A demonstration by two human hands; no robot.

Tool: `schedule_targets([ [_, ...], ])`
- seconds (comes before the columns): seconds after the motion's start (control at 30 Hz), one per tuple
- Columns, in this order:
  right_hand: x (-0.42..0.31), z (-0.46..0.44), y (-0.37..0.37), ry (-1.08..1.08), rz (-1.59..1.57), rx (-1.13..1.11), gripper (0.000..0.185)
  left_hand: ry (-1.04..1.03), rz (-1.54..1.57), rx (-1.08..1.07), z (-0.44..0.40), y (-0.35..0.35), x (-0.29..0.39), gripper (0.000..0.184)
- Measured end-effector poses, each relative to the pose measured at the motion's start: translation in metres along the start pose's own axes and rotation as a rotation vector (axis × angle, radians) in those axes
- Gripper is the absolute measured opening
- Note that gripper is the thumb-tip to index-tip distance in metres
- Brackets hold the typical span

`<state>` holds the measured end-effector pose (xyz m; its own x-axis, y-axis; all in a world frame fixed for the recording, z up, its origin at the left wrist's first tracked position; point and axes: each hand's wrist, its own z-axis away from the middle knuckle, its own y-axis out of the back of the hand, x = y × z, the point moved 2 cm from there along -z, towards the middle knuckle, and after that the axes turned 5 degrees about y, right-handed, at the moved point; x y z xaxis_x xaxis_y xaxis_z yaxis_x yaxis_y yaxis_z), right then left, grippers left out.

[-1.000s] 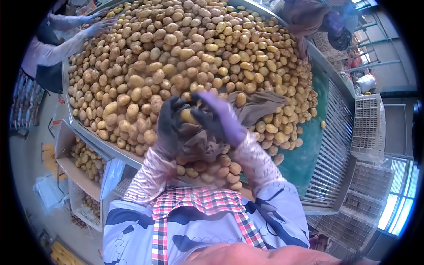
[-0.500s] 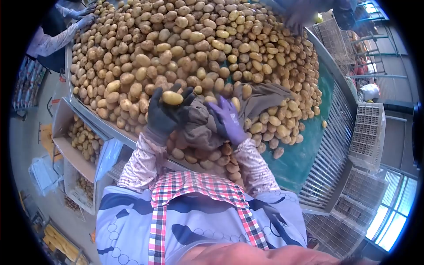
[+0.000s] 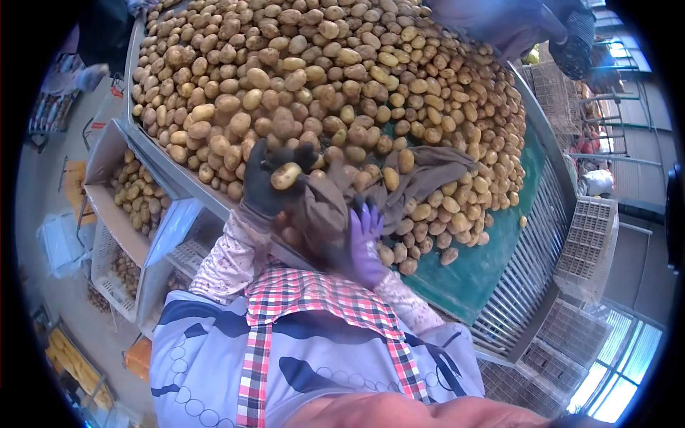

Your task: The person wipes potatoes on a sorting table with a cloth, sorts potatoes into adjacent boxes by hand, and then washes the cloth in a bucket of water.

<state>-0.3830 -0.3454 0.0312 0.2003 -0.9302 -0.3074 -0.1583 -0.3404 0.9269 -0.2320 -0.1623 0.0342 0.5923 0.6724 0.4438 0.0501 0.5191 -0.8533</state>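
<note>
Dark glove fabric covers the left hand (image 3: 262,191), whose fingers curl partly around one yellowish potato (image 3: 286,176), holding it just above the near side of the heap. Purple shows on the back of the right hand (image 3: 366,253), where the fingers point away from the body, slightly apart, and lie against a crumpled brown cloth (image 3: 321,214); whether they grip a fold, I cannot tell. This cloth bunches between the two hands and trails off to the right, over and among the potatoes.

Beyond the fingertips spreads the big potato pile (image 3: 292,78), reaching to the table's metal rim (image 3: 184,187) on the left. Bare green surface (image 3: 457,278) shows to the right, bordered by a slatted metal section (image 3: 524,274).

Patterned sleeves (image 3: 232,260) lead back to a checked apron (image 3: 321,296). Beside the rim, a cardboard box (image 3: 105,171) holds more potatoes, with a pale plastic crate (image 3: 113,277) beneath it. Other crates (image 3: 585,239) stand along the right, and another person (image 3: 499,25) leans in at the top right.
</note>
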Motion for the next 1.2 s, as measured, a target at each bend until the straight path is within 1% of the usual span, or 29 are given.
schedule_targets([
  [0.03,0.004,-0.007,-0.018,0.032,0.098,0.009,0.082,-0.016,0.033,0.025,0.000,0.006,0.002,0.049],
  [0.07,0.004,-0.024,-0.026,0.038,0.137,0.095,0.084,-0.034,0.065,0.050,0.001,0.012,0.004,0.047],
  [0.1,0.008,-0.035,-0.028,0.023,0.076,0.043,0.084,-0.052,0.097,0.075,0.001,0.018,0.006,0.046],
  [0.13,0.003,-0.053,-0.016,0.007,0.013,-0.007,0.085,-0.117,0.045,0.162,-0.004,0.032,0.003,0.043],
  [0.17,-0.003,-0.067,-0.004,-0.010,-0.051,-0.057,0.086,-0.220,-0.200,0.139,-0.007,0.014,0.010,0.037],
  [0.2,-0.007,-0.075,0.003,-0.065,-0.131,-0.043,0.084,-0.336,-0.456,0.145,-0.010,-0.005,0.017,0.033],
  [0.23,-0.005,-0.074,-0.001,-0.064,-0.135,-0.023,0.085,-0.461,-0.681,0.174,-0.012,-0.024,0.023,0.030],
  [0.3,-0.002,-0.067,-0.011,-0.061,-0.143,0.013,0.088,-0.245,-0.666,0.147,-0.055,-0.019,0.038,0.030],
  [0.37,-0.003,-0.068,-0.011,-0.076,-0.166,0.022,0.087,-0.158,-1.244,0.116,-0.086,-0.037,0.028,0.031],
  [0.43,-0.001,-0.066,-0.015,-0.081,-0.154,0.040,0.088,0.018,-2.054,0.137,-0.112,-0.047,0.004,0.035],
  [0.5,0.007,-0.059,-0.028,-0.063,-0.112,0.063,0.089,0.086,-2.251,0.105,-0.140,-0.040,-0.024,0.037],
  [0.57,0.003,-0.063,-0.019,-0.081,-0.131,0.062,0.091,0.187,-2.278,0.193,-0.145,-0.058,-0.030,0.036],
  [0.63,0.002,-0.067,-0.014,-0.092,-0.154,0.044,0.091,0.203,-2.252,0.181,-0.156,-0.053,-0.030,0.035],
  [0.7,0.007,-0.068,-0.018,-0.062,-0.127,0.048,0.092,0.160,-2.192,0.169,-0.162,-0.036,-0.029,0.034],
  [0.73,0.008,-0.071,-0.018,-0.045,-0.119,0.052,0.092,0.137,-2.162,0.166,-0.160,-0.040,-0.022,0.034],
  [0.83,0.013,-0.078,-0.017,0.005,-0.128,0.071,0.089,0.164,-1.958,0.168,-0.147,-0.055,-0.002,0.035],
  [0.87,0.017,-0.081,-0.017,0.023,-0.137,0.077,0.088,0.179,-1.687,0.149,-0.143,-0.054,0.007,0.042],
  [0.9,0.023,-0.083,-0.021,0.055,-0.126,0.109,0.086,0.249,-0.969,0.053,-0.155,-0.018,-0.007,0.043],
  [0.93,0.032,-0.086,-0.030,0.082,-0.119,0.142,0.084,-0.186,-1.007,-0.174,-0.147,-0.023,0.008,0.039],
  [0.97,0.038,-0.090,-0.035,0.108,-0.116,0.171,0.082,-0.275,-0.912,-0.166,-0.128,-0.034,0.023,0.034],
  [1.0,0.043,-0.100,-0.037,0.119,-0.122,0.202,0.076,-0.365,-0.821,-0.165,-0.109,-0.045,0.038,0.029],
  [1.03,0.042,-0.118,-0.026,0.114,-0.142,0.163,0.070,0.019,-0.294,-0.328,-0.109,-0.025,0.043,0.026],
  [1.07,0.056,-0.132,-0.037,0.129,-0.137,0.218,0.064,0.405,0.233,-0.290,-0.106,-0.004,0.048,0.024],
  [1.1,0.055,-0.151,-0.027,0.152,-0.153,0.274,0.058,0.316,0.225,-0.411,-0.097,-0.006,0.057,0.030],
  [1.13,0.066,-0.167,-0.026,0.168,-0.137,0.234,0.051,0.251,0.246,-0.263,-0.084,-0.004,0.062,0.033],
  [1.17,0.070,-0.182,-0.023,0.189,-0.177,0.269,0.041,0.182,0.272,-0.116,-0.068,-0.005,0.065,0.036],
  [1.2,0.073,-0.192,-0.018,0.200,-0.171,0.270,0.039,0.174,0.316,-0.105,-0.052,-0.009,0.072,0.036],
])
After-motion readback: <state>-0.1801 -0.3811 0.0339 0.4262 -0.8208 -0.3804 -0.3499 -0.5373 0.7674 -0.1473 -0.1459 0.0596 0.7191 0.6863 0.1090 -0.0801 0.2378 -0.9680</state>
